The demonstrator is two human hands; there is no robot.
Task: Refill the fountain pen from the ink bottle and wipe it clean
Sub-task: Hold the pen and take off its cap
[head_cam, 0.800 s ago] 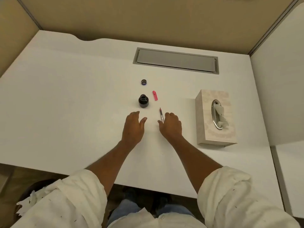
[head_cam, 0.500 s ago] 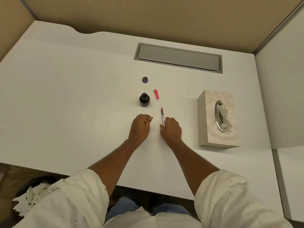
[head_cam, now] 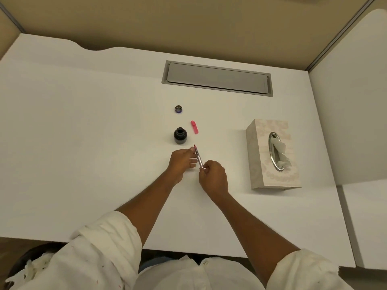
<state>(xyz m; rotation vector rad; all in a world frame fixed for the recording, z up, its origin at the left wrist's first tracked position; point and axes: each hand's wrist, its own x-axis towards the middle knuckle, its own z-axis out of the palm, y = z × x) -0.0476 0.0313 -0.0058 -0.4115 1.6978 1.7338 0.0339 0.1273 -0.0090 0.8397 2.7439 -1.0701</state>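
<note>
While both hands [head_cam: 182,162] [head_cam: 213,176] hold the pen [head_cam: 198,156], open ink bottle [head_cam: 180,135] stands just beyond, tissue box [head_cam: 272,153] rightward.

A single head-worn wide-angle view looks steeply down and forward from above the seated person's chest. The white desk [head_cam: 83,143] fills most of the frame, its near edge low in the picture with the sleeves and lap below it. Both forearms run up from the bottom to the middle, so the hands sit near the centre, at arm's length from the lens. The far edge shows partition walls [head_cam: 188,24]; straight lines bow toward the corners. No second view overlaps it.
</note>
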